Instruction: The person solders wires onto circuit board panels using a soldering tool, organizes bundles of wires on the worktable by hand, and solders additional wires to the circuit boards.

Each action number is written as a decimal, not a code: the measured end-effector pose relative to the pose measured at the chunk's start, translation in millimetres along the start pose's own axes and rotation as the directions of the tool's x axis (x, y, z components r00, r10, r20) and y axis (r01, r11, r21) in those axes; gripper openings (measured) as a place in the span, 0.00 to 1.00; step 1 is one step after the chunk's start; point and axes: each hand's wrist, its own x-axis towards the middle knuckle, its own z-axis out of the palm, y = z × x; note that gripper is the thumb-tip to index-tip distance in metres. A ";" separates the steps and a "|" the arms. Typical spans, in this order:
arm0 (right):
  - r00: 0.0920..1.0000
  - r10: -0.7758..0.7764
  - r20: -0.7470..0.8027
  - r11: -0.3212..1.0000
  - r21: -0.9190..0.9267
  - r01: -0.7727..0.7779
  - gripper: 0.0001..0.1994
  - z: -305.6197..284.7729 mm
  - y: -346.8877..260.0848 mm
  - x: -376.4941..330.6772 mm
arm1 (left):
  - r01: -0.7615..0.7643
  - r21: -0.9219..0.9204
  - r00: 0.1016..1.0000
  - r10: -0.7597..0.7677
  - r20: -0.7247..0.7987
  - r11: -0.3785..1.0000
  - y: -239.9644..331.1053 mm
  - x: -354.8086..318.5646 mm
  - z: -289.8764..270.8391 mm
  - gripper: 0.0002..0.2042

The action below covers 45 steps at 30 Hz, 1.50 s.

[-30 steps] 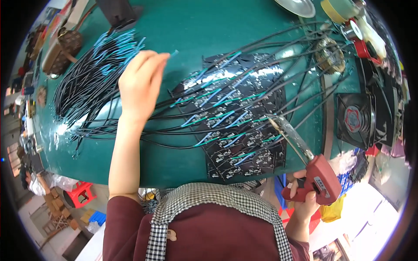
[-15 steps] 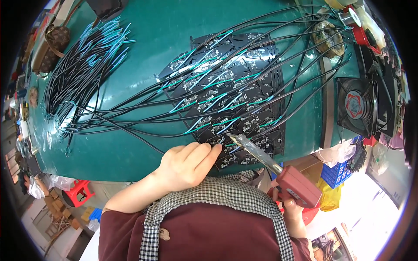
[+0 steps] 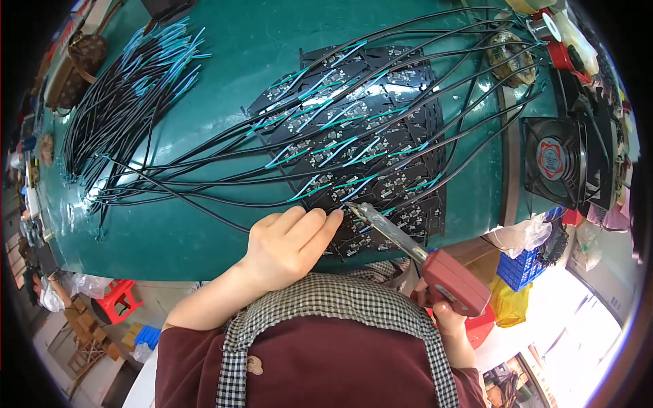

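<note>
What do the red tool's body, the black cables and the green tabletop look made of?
Red tool's body: probably moulded plastic; rounded edges, soft sheen.
Black cables: smooth plastic or rubber jackets; they bend in loose curves.
Green tabletop: glossy sheet or coating, likely vinyl; bright reflections. Exact material unclear.

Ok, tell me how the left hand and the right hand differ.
The left hand pinches a slim black cable; the right hand grips a bulky red soldering gun. The left hand's back and knuckles show plainly, while the right hand is mostly hidden by the gun. Both are bare.
</note>
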 end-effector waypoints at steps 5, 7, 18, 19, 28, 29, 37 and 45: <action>0.987 -0.125 0.104 0.941 -0.303 0.151 0.35 -10.9 2.0 1.3 | 0.007 0.005 1.000 -0.007 -0.029 1.000 0.8 0.5 0.8 0.17; 0.918 -0.325 0.228 0.779 -0.485 0.397 0.38 -11.4 0.8 14.1 | 0.012 0.044 1.000 -0.011 -0.016 0.999 2.2 1.4 0.2 0.16; 0.999 0.009 0.031 0.997 -0.079 -0.006 0.43 -1.8 0.3 -15.2 | 0.010 0.117 0.999 -0.004 -0.054 0.993 7.7 3.2 -0.3 0.16; 1.000 0.006 0.029 0.997 -0.079 -0.004 0.43 -2.7 0.9 -16.4 | 0.026 0.099 0.998 -0.020 -0.063 0.995 8.5 4.0 -0.3 0.17; 1.000 0.021 0.002 0.984 -0.176 -0.020 0.44 -10.4 9.4 -23.9 | -0.008 0.017 0.998 0.009 -0.058 1.000 14.8 -1.9 4.1 0.19; 0.999 -0.038 0.019 0.982 -0.182 0.041 0.40 -9.8 8.5 -21.1 | -0.008 0.008 0.999 0.009 -0.045 1.000 15.0 -1.7 4.0 0.19; 0.969 -0.212 0.125 0.844 -0.476 0.247 0.33 -3.4 -10.8 -12.7 | -0.035 0.061 0.999 0.036 -0.006 0.998 15.1 2.4 1.8 0.18; 0.997 -0.034 -0.075 0.998 0.058 0.038 0.41 4.1 -16.1 -23.2 | -0.057 0.119 0.998 0.054 0.022 0.991 18.5 1.0 -5.2 0.17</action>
